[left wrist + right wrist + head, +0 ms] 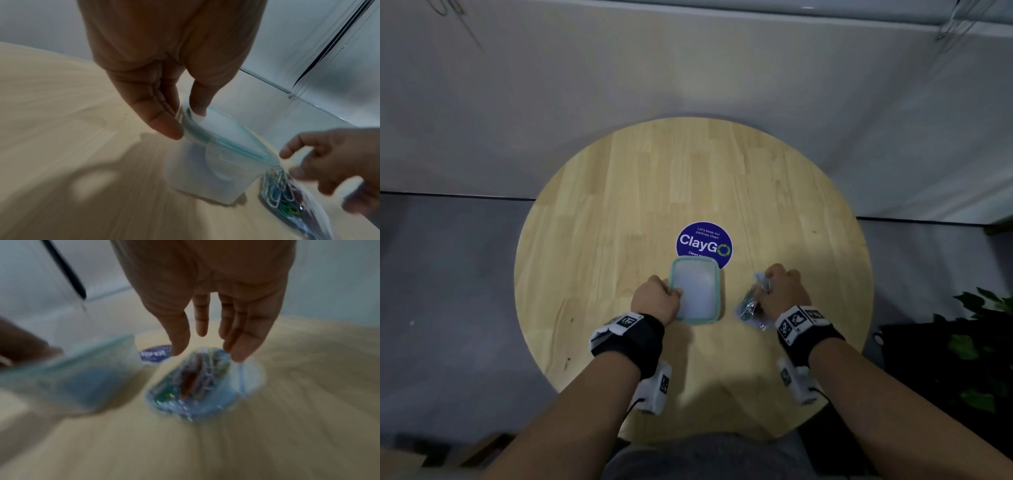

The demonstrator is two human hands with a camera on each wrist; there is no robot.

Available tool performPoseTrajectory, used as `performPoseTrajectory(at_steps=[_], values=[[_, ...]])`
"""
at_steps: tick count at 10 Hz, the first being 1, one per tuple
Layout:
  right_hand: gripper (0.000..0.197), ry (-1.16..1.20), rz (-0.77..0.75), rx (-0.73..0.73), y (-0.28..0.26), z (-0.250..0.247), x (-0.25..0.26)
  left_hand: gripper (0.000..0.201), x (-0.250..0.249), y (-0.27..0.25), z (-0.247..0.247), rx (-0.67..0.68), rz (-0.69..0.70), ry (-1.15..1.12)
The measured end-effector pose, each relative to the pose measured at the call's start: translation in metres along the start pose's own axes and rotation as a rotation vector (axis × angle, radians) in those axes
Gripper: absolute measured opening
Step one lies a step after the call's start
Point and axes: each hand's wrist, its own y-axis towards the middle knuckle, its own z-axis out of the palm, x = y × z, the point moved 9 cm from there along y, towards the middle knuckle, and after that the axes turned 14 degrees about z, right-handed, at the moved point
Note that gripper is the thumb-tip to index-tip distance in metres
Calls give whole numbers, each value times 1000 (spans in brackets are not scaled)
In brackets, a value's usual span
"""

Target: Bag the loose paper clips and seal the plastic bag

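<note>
A clear plastic bag [748, 306] filled with coloured paper clips [279, 193] lies on the round wooden table [619, 205], right of a translucent container [697, 294] with a teal-rimmed lid. My left hand [657, 298] grips the container's left edge, thumb on the lid and fingers down the side [184, 121]. My right hand [784, 287] hovers over the bag's far end. In the blurred right wrist view its fingers hang straight [207, 352], tips at the bag [191, 386]. Whether the bag's strip is sealed cannot be made out.
A round blue ClayGo sticker [703, 241] lies on the table just beyond the container. A leafy plant [983, 342] stands off the table's right side. A pale wall rises behind the table, and grey floor lies to the left.
</note>
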Motion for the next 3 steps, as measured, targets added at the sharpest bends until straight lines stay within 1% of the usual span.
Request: performPoseTrajectory(at_steps=[1, 2, 3], values=[[40, -44, -7, 98, 4, 16, -10, 31, 3, 9, 1, -16, -6, -12], [53, -9, -87, 144, 2, 33, 12, 35, -2, 13, -3, -12, 3, 6], [47, 22, -175, 74, 2, 30, 26, 50, 0, 9, -10, -22, 14, -9]])
